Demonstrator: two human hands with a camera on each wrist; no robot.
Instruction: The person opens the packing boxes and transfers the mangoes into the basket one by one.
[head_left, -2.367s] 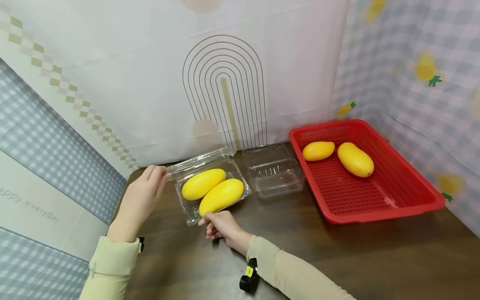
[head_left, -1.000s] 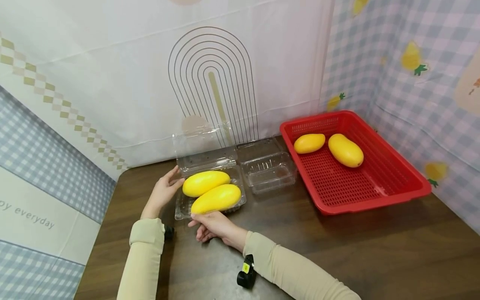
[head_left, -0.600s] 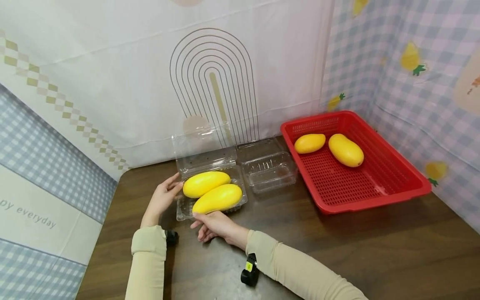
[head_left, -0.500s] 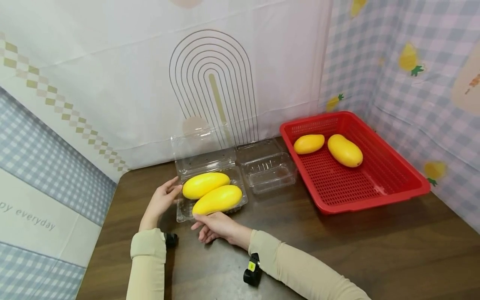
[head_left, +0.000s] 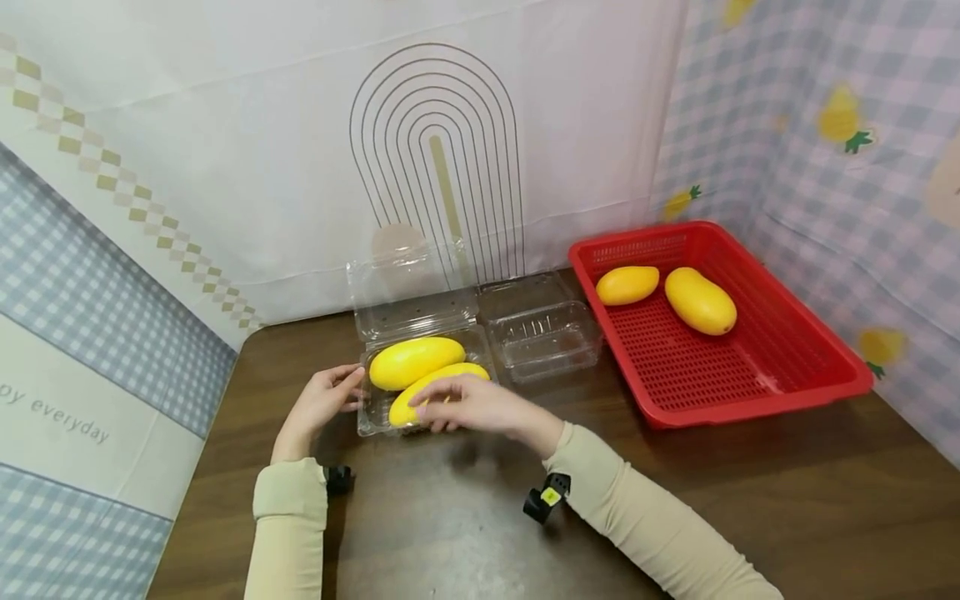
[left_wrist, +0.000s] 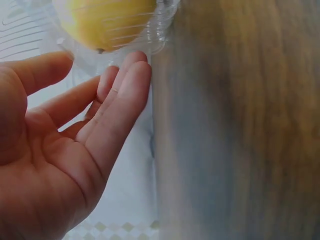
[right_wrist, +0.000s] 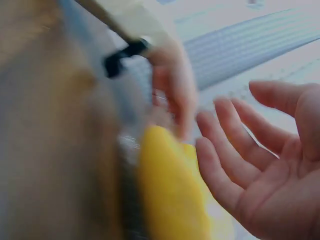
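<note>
A clear plastic clamshell box (head_left: 372, 422) stands on the table with its lid (head_left: 386, 292) raised against the wall. Side by side in its base lie a rear mango (head_left: 416, 363) and a front mango (head_left: 402, 409), both yellow. At the box's left side is my left hand (head_left: 317, 407), fingers loosely extended; in the left wrist view its fingertips (left_wrist: 136, 75) come right up to the box's edge. My right hand (head_left: 483, 406) hovers over the front mango and hides part of it. The right wrist view shows its fingers (right_wrist: 220, 172) spread, with nothing between them.
A second clear box (head_left: 551, 354) sits just right of the first, its lid also laid back. Further right stands a red basket (head_left: 757, 408) holding a smaller mango (head_left: 628, 285) and a larger mango (head_left: 701, 302). A cloth-covered wall (head_left: 585, 125) closes off the back.
The lid my left hand held has swung up and back, and that hand has dropped to the box's left side. My right hand has just left the front rim, rising and shifting right.
</note>
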